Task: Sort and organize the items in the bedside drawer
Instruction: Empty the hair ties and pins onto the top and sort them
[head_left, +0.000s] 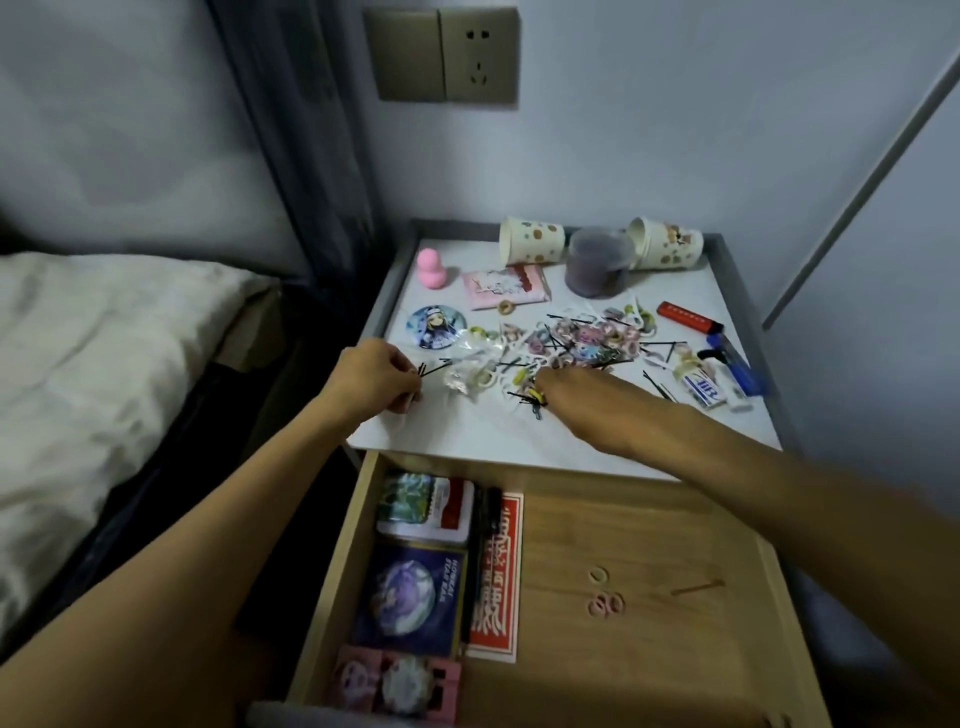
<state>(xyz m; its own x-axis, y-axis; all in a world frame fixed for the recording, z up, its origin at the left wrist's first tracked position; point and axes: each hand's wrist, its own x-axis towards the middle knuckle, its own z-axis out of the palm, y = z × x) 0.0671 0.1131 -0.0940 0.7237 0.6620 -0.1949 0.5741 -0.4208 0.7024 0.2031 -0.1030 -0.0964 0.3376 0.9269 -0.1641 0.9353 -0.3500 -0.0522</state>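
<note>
Fanning from the left hand (371, 382) — thin black hairpins (434, 368).

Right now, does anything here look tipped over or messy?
One paper cup and a second cup lie on their sides at the back of the tabletop; hair ties and black hairpins are strewn across its middle.

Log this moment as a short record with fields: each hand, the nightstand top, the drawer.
left hand: pinches a bunch of black hairpins
right hand: reaches into the hair tie pile; whether it holds anything is unclear
nightstand top: also pink sponge, round badge, red lighter
drawer: open; boxes along its left side, three loose hair rings on its floor
</note>
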